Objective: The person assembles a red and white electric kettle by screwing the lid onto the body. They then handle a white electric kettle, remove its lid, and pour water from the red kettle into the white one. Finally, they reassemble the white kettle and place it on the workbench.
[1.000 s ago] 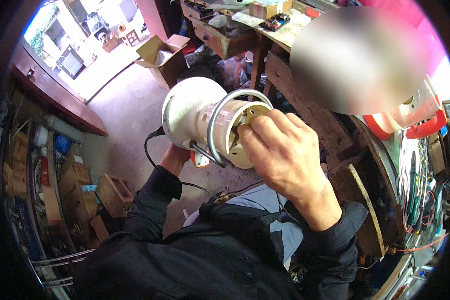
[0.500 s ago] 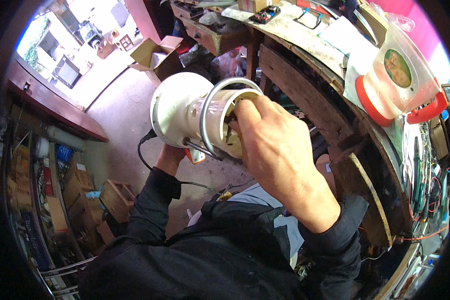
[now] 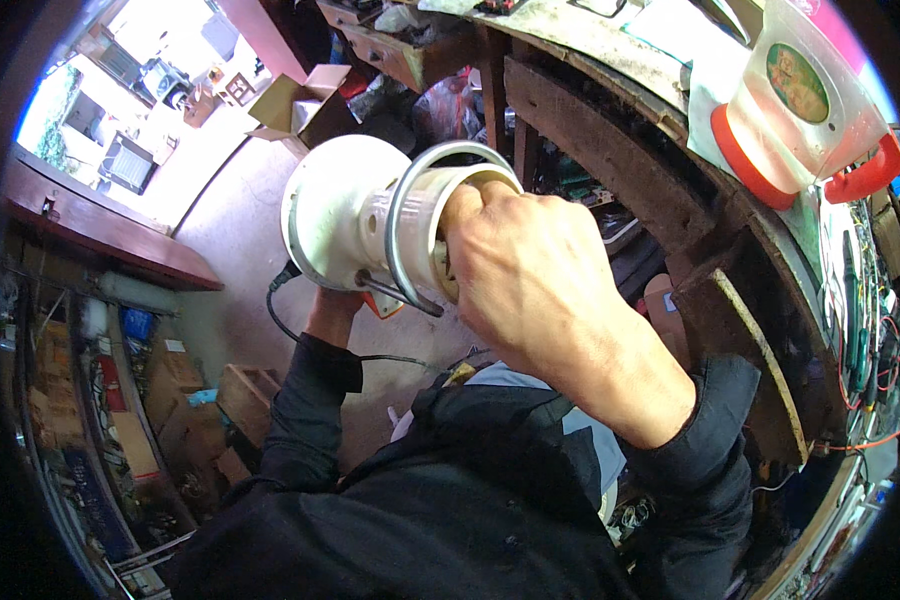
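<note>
R hand (image 3: 538,262) partly in wht housing (image 3: 355,212).

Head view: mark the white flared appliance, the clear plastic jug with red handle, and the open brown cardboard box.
White flared appliance (image 3: 346,210): head view, on the wide round end.
Clear plastic jug (image 3: 788,142): head view, side wall.
Brown cardboard box (image 3: 322,121): head view, side wall.

We are in a cluttered workshop: we see a worn wooden bench (image 3: 560,38), green-handled tools (image 3: 854,345) beside an orange cord (image 3: 863,443), a stuffed open drawer (image 3: 382,58), and low shelves (image 3: 157,445) crammed with boxes and oddments.
</note>
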The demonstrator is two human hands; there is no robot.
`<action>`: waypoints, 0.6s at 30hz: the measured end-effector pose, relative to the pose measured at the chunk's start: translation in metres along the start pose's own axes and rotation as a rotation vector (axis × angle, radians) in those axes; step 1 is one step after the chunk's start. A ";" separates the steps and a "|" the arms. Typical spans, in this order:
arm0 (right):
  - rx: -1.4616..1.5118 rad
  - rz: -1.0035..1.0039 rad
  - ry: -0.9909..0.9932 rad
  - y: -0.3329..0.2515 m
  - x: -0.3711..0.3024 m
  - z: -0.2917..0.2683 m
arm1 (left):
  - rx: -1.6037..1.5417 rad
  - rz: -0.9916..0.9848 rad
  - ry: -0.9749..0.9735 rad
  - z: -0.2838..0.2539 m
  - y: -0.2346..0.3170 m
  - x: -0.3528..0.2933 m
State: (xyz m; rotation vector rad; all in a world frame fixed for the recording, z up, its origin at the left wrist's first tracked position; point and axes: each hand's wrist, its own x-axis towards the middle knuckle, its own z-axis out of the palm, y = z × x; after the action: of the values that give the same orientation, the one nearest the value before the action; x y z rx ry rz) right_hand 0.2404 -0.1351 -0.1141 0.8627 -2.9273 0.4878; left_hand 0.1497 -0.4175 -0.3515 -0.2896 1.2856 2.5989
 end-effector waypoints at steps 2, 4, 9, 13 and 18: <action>0.042 0.003 0.011 0.000 0.001 0.002 | 0.004 0.005 0.003 0.000 0.002 -0.001; 0.083 -0.054 0.067 0.002 0.000 0.002 | 0.003 0.006 0.007 0.000 0.002 -0.003; 0.102 -0.283 0.294 0.007 -0.003 0.008 | -0.005 0.011 0.007 0.002 0.002 -0.005; -0.117 -0.583 0.398 0.013 -0.002 0.008 | -0.017 0.015 0.003 0.003 0.002 -0.003; -0.092 -0.429 0.316 0.020 -0.004 0.014 | -0.005 0.033 -0.017 -0.001 0.008 0.003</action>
State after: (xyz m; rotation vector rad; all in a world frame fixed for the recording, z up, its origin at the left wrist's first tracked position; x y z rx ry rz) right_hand 0.2337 -0.1213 -0.1339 1.2281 -2.3711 0.4070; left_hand 0.1447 -0.4226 -0.3467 -0.2485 1.2897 2.6265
